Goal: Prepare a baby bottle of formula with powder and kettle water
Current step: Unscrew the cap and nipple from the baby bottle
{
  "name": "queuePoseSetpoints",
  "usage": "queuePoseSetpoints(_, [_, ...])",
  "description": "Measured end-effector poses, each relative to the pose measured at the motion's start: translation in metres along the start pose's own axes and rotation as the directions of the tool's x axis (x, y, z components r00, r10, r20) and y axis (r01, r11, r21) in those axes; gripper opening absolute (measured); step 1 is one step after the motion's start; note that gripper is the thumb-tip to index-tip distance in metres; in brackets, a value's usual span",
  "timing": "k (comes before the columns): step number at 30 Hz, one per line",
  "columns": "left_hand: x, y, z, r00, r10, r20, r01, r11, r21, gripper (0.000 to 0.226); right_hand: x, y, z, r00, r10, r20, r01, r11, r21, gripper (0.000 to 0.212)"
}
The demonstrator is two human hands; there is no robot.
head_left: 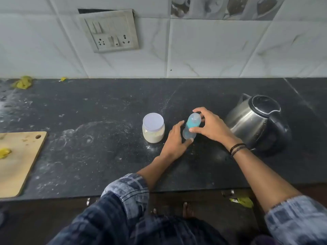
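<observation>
- Your left hand [177,138] wraps the lower part of the baby bottle [192,127]: the thumb lies across its base and the fingers reach up along its left side.
- Your right hand [210,126] holds the upper part of the same bottle — thumb pressed on the blue body, fingers arched over the clear cap.
- The bottle stands on the dark counter [106,112], between the powder jar [153,128] and the kettle [256,121].
- The jar sits just to the left of your left hand, its white lid on and pale powder showing through the lower half.
- The kettle stands to the right, near your right hand — steel body, black lid closed, spout pointing toward the wall.
- A wooden cutting board [19,161] lies well apart at the counter's left edge, with a yellow scrap on it.
- Dark bands [238,148] circle your right wrist.
</observation>
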State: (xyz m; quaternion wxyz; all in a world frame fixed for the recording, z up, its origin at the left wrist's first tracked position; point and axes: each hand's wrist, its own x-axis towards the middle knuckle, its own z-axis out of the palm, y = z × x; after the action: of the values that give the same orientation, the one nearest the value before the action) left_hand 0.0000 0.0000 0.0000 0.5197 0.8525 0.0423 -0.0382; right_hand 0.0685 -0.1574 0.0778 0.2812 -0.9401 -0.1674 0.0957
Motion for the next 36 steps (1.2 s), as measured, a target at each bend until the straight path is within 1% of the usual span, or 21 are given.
queuePoseSetpoints(5, [0.014,-0.009,0.004,1.0,0.005,0.002,-0.005,0.999,0.047,0.075,0.008,0.004,-0.002,0.998,-0.035,0.051,0.037,0.998,-0.051,0.061])
queuePoseSetpoints(9, [0.019,-0.014,0.01,0.998,0.066,0.016,-0.067,0.996,0.064,0.068,0.013,0.005,-0.004,0.996,-0.053,0.077,0.059,0.996,-0.073,0.049])
queuePoseSetpoints(15, [0.028,-0.02,0.019,0.997,0.071,-0.024,-0.069,0.996,0.062,0.067,0.022,0.004,-0.01,0.989,-0.063,0.132,0.077,0.992,-0.099,0.044])
queuePoseSetpoints(18, [0.027,-0.021,0.025,0.992,0.091,-0.084,-0.085,0.994,0.067,0.061,0.022,0.005,-0.01,0.987,-0.068,0.147,0.085,0.99,-0.115,0.044])
queuePoseSetpoints(21, [0.028,-0.023,0.032,0.99,0.086,-0.107,-0.079,0.994,0.074,0.056,0.022,0.007,-0.01,0.987,-0.064,0.144,0.081,0.99,-0.119,0.044])
queuePoseSetpoints(26, [0.029,-0.028,0.039,0.989,0.046,-0.142,-0.022,0.986,0.165,0.067,0.02,0.009,-0.006,0.99,-0.059,0.127,0.074,0.991,-0.113,0.046])
queuePoseSetpoints(30, [0.026,-0.023,0.04,0.984,0.075,-0.161,-0.039,0.976,0.215,0.068,0.02,0.01,-0.004,0.992,-0.073,0.099,0.084,0.991,-0.106,0.048])
queuePoseSetpoints(33, [0.026,-0.025,0.041,0.985,0.076,-0.157,-0.04,0.975,0.22,0.068,0.019,0.012,-0.002,0.993,-0.092,0.072,0.1,0.989,-0.11,0.052])
queuePoseSetpoints(36, [0.028,-0.028,0.041,0.985,0.085,-0.152,-0.045,0.968,0.248,0.068,0.018,0.01,0.003,0.994,-0.108,0.008,0.108,0.987,-0.123,0.058])
